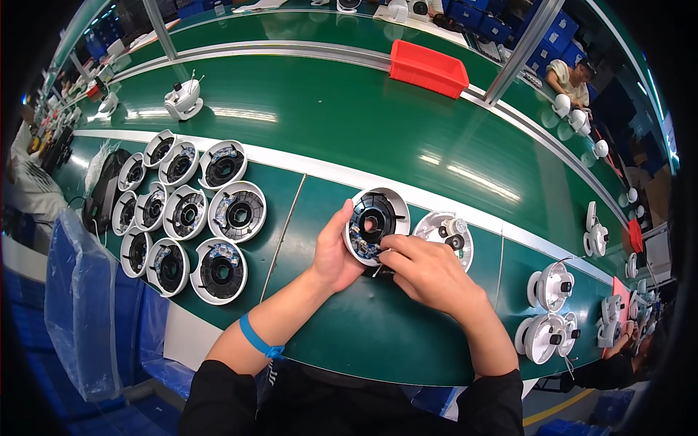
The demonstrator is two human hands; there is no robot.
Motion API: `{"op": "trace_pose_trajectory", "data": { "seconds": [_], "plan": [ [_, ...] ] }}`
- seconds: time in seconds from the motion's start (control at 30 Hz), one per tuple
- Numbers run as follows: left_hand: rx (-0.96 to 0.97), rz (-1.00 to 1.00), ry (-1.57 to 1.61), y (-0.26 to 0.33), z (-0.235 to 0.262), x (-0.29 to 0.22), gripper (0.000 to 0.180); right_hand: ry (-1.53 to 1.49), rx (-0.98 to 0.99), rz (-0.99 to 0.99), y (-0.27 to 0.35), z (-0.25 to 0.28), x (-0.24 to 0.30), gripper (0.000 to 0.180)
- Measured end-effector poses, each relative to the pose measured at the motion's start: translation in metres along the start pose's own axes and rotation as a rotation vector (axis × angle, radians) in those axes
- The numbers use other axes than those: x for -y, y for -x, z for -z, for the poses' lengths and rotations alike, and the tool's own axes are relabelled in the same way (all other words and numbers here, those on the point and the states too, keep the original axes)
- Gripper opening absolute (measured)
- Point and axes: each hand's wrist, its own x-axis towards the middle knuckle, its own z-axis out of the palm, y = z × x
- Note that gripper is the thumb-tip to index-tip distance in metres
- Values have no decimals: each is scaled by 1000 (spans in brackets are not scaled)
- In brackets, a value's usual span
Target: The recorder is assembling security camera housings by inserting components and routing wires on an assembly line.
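Left hand (334,256) had its fingers round the white-rimmed black housing (384,211), over the desk (331,327); right hand (434,273) was at its circuit board (361,247), couldn't tell if gripping. Probably board-fitting, next move wanted steadiness.

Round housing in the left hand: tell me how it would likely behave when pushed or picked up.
The round housing looks stiff, its white rim showing an even curve in the left hand. Its exposed circuit board is probably fragile. The rounded outline may let it rock or roll if pushed on edge.
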Motion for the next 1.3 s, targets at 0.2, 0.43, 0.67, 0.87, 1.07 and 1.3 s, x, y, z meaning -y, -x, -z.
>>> {"op": "trace_pose_trajectory", "data": {
  "seconds": [0.2, 0.43, 0.67, 0.87, 1.07, 1.3],
  "plan": [
    [-78, 0, -5, 1, -11, -1, 54, -5, -57, 62, 5, -10, -3, 14],
    [81, -77, -269, 7, -16, 7, 78, -105, -168, -114, 11, -19, 4, 25],
    [88, -145, -357, 7, -19, 8, 83, -103, -196, -86, 10, -19, 5, 31],
    [61, -137, -462, 10, -21, 7, 95, -153, -231, -150, 9, -25, 5, 30],
    [37, -215, -663, 13, -19, 10, 94, -73, -289, -136, 6, -27, 12, 29],
    [61, -270, -773, 15, -18, 12, 94, -46, -251, -107, 6, -24, 9, 26]
  ]
}}
